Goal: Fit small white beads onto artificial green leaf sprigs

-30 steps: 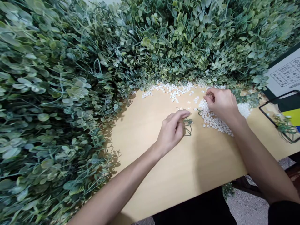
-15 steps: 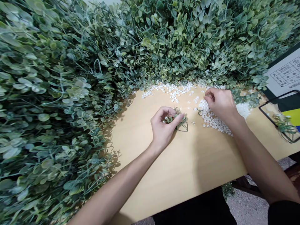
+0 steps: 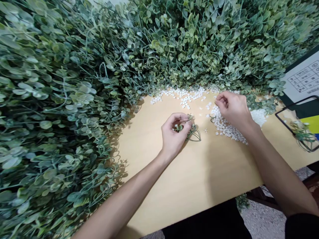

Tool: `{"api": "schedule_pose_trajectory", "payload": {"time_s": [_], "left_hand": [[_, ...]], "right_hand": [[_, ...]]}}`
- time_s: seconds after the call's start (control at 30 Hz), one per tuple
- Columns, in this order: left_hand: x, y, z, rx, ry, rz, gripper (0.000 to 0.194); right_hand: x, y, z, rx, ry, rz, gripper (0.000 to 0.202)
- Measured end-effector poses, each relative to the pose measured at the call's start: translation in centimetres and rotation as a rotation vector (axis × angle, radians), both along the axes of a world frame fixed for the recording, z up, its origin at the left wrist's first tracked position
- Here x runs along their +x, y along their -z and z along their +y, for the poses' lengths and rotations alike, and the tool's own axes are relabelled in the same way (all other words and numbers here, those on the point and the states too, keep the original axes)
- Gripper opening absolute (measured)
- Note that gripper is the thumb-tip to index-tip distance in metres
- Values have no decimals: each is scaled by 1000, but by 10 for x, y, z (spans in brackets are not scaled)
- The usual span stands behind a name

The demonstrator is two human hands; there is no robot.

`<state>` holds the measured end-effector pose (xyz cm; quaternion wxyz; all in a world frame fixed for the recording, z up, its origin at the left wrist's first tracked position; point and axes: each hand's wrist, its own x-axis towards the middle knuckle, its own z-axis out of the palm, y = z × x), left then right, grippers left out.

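Observation:
My left hand [image 3: 175, 131] is closed around an artificial leaf sprig [image 3: 194, 132], whose thin looped green stems stick out to the right of the thumb. Part of the sprig is hidden by the fingers. Over the pile of small white pieces [image 3: 228, 129], my right hand [image 3: 231, 106] holds thumb and fingertips together in a pinch. Whatever lies between those fingertips is too small to make out. A few star-shaped white bits [image 3: 205, 130] lie on the table between the two hands.
Dense artificial foliage [image 3: 62, 99] rises along the left and back of the wooden table [image 3: 159, 196]. More white pieces [image 3: 185, 96] are scattered at its foot. To the right stand a black wire frame [image 3: 286, 124] with a sprig and a printed board [image 3: 304, 79].
My left fingers have shifted slightly on the sprig, and its stems have turned a little. The right hand has moved slightly up and left, still pinched.

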<state>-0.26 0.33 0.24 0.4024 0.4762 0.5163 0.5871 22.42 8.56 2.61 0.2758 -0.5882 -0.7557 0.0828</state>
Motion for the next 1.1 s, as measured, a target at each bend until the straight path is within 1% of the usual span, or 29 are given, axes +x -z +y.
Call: {"api": "schedule_pose_trajectory", "payload": {"time_s": [0.17, 0.37, 0.57, 0.67, 0.77, 0.83, 0.97, 1.1], "left_hand": [[0, 0, 1, 10, -5, 31, 13], [0, 1, 1, 34, 2, 6, 10], [0, -2, 1, 24, -4, 16, 23], [1, -2, 1, 35, 11, -19, 25], [2, -2, 0, 27, 36, -81, 32], [2, -3, 0, 3, 45, -91, 34], [2, -3, 0, -27, 35, -33, 29], [0, -3, 0, -18, 26, 18, 22]], "right_hand": [[0, 0, 0, -80, 55, -52, 12], [1, 3, 2, -92, 13, 38, 11], [-3, 0, -1, -49, -12, 70, 10], [-2, 0, 0, -7, -22, 27, 12], [3, 3, 2, 16, 25, -62, 13], [6, 4, 4, -20, 72, -89, 15], [8, 5, 6, -87, 93, -54, 18], [4, 4, 4, -71, 47, 71, 16]]}}
